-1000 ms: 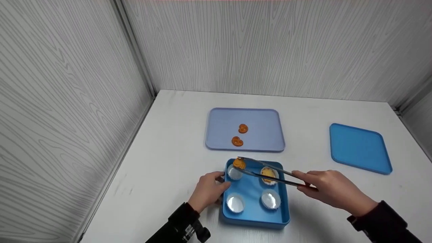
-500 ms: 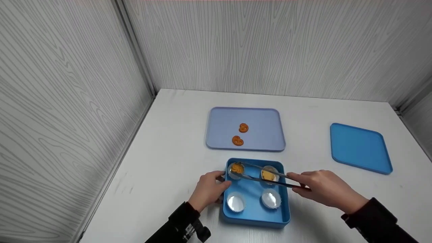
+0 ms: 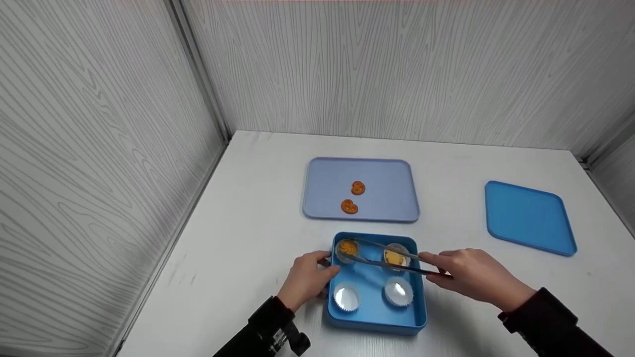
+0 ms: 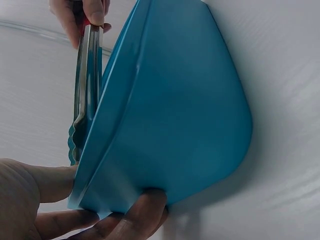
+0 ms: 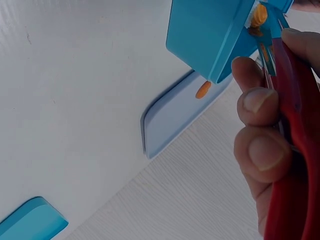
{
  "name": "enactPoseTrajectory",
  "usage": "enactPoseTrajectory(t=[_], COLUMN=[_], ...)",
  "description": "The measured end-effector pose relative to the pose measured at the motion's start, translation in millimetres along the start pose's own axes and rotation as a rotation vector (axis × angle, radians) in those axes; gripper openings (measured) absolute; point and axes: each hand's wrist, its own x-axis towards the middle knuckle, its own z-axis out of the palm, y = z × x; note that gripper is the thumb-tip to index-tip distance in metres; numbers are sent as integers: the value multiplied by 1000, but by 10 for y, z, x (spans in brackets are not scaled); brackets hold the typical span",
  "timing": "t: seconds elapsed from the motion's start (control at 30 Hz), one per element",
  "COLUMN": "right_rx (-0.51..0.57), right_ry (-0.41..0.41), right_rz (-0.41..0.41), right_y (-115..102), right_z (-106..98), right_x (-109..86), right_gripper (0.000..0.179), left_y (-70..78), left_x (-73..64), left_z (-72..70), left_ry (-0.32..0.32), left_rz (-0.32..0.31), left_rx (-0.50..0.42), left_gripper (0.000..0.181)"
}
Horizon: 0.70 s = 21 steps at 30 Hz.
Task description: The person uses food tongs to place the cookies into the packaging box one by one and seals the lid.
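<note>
In the head view my left hand (image 3: 308, 278) holds the left wall of a blue box (image 3: 369, 325). The left wrist view shows its thumb at the rim and fingers along the outer wall. My right hand (image 3: 477, 277) grips metal tongs (image 3: 392, 267) by their red handles (image 5: 300, 115). The tongs reach leftward across the box, with their tips on either side of an orange swirled cookie (image 3: 348, 247) in the far-left baking cup. A yellow cookie (image 3: 394, 259) sits in the far-right cup, partly behind the tongs. The near-left cup (image 3: 346, 297) and near-right cup (image 3: 398, 291) hold nothing.
Behind the box lies a lavender tray (image 3: 317, 173) bearing two brown pretzel-shaped pieces (image 3: 357, 188) (image 3: 349, 207). A flat blue tray (image 3: 528, 215) rests on the white table to the right. Grey wood-grain panels (image 3: 387, 69) stand along the back and sides.
The tongs have come down with the orange cookie from above the far-left cup into it. My right hand has shifted slightly left; my left hand and the box have stayed put.
</note>
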Motion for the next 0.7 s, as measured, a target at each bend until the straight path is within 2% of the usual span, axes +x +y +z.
enactPoseTrajectory(t=[0.27,0.5,0.7], right_rx=[17,15,47], right_ry=[3,37,40], right_rz=[13,-2,5], right_y=[22,23,27], right_z=[-1,-53,-91], right_x=[-18,-40,-54], right_gripper=[41,42,42], left_y=[-2,-4,-16], left_x=[3,-2,8], left_z=[6,-5,0], left_ry=[1,28,22], left_rz=[-2,54,49], left_rx=[10,96,75], left_gripper=[46,44,44])
